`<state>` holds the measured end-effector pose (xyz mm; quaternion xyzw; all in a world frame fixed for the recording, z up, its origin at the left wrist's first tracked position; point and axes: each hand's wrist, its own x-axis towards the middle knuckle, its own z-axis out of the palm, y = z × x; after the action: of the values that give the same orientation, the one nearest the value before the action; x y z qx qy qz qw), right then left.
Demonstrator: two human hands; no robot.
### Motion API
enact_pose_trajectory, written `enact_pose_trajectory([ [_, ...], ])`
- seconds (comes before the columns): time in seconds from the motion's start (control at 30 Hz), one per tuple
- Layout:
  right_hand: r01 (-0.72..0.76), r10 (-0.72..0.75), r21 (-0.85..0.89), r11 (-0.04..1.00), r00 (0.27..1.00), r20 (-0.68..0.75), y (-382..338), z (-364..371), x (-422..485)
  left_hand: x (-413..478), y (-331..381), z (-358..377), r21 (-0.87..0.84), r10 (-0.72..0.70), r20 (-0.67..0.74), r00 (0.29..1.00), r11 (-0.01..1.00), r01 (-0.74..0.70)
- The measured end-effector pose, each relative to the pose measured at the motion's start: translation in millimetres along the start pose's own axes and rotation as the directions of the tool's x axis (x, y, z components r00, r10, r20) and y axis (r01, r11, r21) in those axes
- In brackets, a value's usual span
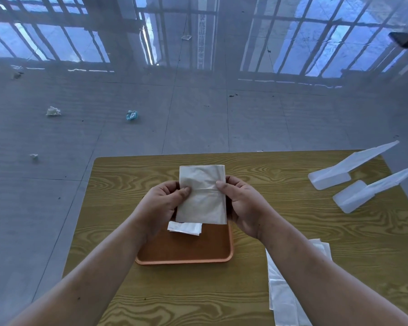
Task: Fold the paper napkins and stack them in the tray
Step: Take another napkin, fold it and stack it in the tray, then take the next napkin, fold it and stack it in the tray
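Note:
A cream paper napkin (201, 196) is held upright above the orange-brown tray (186, 251), which lies on the wood-grain table (316, 231). My left hand (161, 203) pinches the napkin's left edge, thumb on its front. Opposite it, my right hand (242, 203) grips the right edge the same way. A crease runs across the napkin's middle. In the tray's far part lies a white folded napkin (185, 228), partly hidden behind the held one. More white napkins (283, 292) lie on the table at the right, partly under my right forearm.
Two white plastic packets (339, 172) (360, 194) lie at the table's far right corner, flaps sticking out past the edge. Beyond the table, the grey tiled floor carries a few crumpled scraps, one white (53, 111) and one blue (131, 115).

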<state>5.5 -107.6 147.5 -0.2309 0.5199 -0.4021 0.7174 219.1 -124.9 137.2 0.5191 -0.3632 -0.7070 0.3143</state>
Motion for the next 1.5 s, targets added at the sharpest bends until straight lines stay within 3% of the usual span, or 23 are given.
enact_pose_trajectory([
  [0.2, -0.029, 0.031, -0.043, 0.999, 0.999, 0.028, 24.8, 8.8, 8.8, -2.8, -16.0, -20.3, 0.039, -0.049, -0.069, 0.996, 0.998, 0.052],
  [0.33, -0.100, 0.102, -0.043, 0.994, 0.994, 0.027, 51.5, 9.3, 14.7, -0.8, -37.4, -35.1, -0.095, -0.144, -0.042, 0.989, 0.986, 0.139],
  [0.37, -0.099, 0.101, -0.112, 0.989, 0.995, 0.006, 60.5, 8.4, 17.0, 0.5, -42.8, -37.3, -0.079, -0.138, -0.052, 0.989, 0.988, 0.133],
  [0.57, -0.100, 0.025, -0.462, 0.881, 0.986, -0.166, 97.5, 13.1, 44.3, 28.9, -75.1, -47.9, 0.292, -0.020, -0.184, 0.983, 0.954, 0.074],
  [0.63, -0.168, 0.026, -0.613, 0.772, 0.972, -0.233, 106.5, 7.8, 55.5, 40.7, -85.0, -49.9, 0.569, -0.006, -0.224, 0.975, 0.811, 0.135],
  [0.67, -0.214, 0.028, -0.699, 0.682, 0.963, -0.268, 110.1, 4.1, 57.3, 43.8, -90.6, -50.8, 0.720, -0.017, -0.250, 0.968, 0.665, 0.198],
  [0.73, -0.252, -0.033, -0.825, 0.506, 0.950, -0.310, 115.0, -7.4, 52.4, 43.0, -100.0, -48.6, 0.866, 0.011, -0.284, 0.959, 0.432, 0.251],
  [0.8, -0.223, -0.133, -0.863, 0.453, 0.940, -0.313, 118.9, -29.0, 40.0, 41.8, -108.9, -39.6, 0.920, 0.098, -0.224, 0.970, 0.349, 0.177],
  [0.87, -0.212, -0.186, -0.855, 0.473, 0.925, -0.332, 122.6, -56.5, 21.4, 43.4, -114.0, -22.6, 0.945, 0.140, -0.145, 0.979, 0.312, 0.096],
  [0.97, -0.271, -0.244, -0.828, 0.491, 0.870, -0.429, 131.0, -113.3, -20.5, 51.1, -119.8, 26.3, 0.970, 0.107, 0.019, 0.994, 0.237, -0.044],
  [1.13, -0.362, -0.286, -0.807, 0.466, 0.801, -0.525, 146.1, -202.0, -88.9, 64.5, -132.4, 120.5, 0.933, 0.063, 0.288, 0.956, 0.209, -0.294],
  [1.23, -0.360, -0.267, -0.827, 0.431, 0.825, -0.498, 155.1, -237.7, -117.5, 74.6, -143.2, 177.0, 0.909, -0.005, 0.376, 0.927, 0.197, -0.367],
  [1.33, -0.273, -0.263, -0.904, 0.330, 0.893, -0.365, 164.9, -256.4, -133.3, 83.0, -155.7, 223.3, 0.901, -0.087, 0.414, 0.906, 0.180, -0.395],
  [1.5, -0.163, -0.212, -0.965, 0.207, 0.955, -0.207, 177.3, -274.0, -141.6, 92.3, -180.3, 273.4, 0.926, -0.145, 0.374, 0.916, 0.108, -0.361],
])
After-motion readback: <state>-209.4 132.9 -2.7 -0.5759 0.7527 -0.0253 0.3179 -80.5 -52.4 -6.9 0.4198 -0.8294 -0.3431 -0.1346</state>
